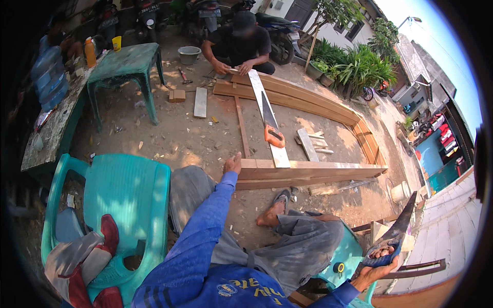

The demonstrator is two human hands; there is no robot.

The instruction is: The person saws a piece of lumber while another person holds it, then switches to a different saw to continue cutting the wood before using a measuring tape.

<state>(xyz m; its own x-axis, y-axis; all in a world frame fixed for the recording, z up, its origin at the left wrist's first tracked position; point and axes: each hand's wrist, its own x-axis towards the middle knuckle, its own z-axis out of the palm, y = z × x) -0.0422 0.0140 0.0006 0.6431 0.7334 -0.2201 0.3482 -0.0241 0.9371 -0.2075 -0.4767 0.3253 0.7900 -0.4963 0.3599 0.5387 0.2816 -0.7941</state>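
Observation:
My left hand (232,163) is closed on the near left end of a brown wooden frame (313,169), which lies on the ground. In my right hand (375,269), at the lower right, is a handsaw (401,223) held by its dark handle, its blade pointing up and away. A long pale board (280,156) spans the frame from near to far. On that board rests a second handsaw (273,135) with an orange handle. Across from me a crouching person (241,43) in black has both hands at the far end of the frame and board.
A teal plastic chair (126,190) holding gloves (109,233) stands left. A tape measure (338,267) lies on another teal seat (346,249) near my right hand. Wood offcuts (308,145) and a hammer (184,76) lie on the ground. A green table (123,64) stands far left.

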